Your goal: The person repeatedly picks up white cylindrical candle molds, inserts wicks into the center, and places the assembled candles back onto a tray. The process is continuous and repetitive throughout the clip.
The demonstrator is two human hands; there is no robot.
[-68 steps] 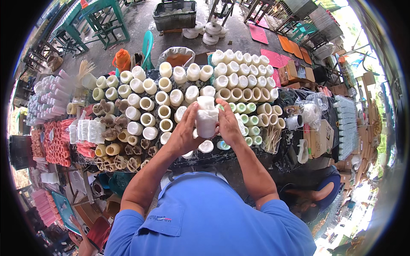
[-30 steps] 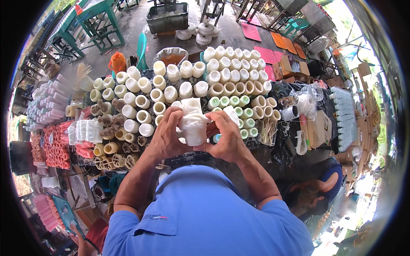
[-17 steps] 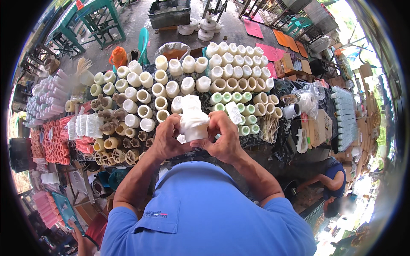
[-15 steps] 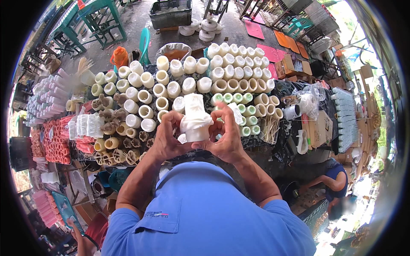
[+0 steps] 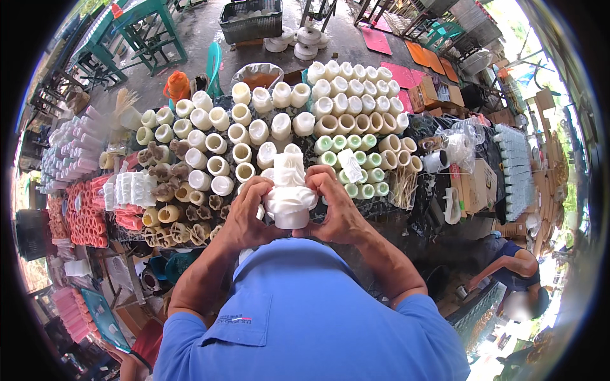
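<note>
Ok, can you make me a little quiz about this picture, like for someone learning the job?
1. Which hands are on the white wrinkled piece?
2. True or false: the cylinders with pale green ends sit farther right than that piece.
3. What colour is the crate near the top of the picture?
A) Pink
B) Black
C) Orange

Key:
1. Both: the left hand and the right hand.
2. True.
3. B.
</note>
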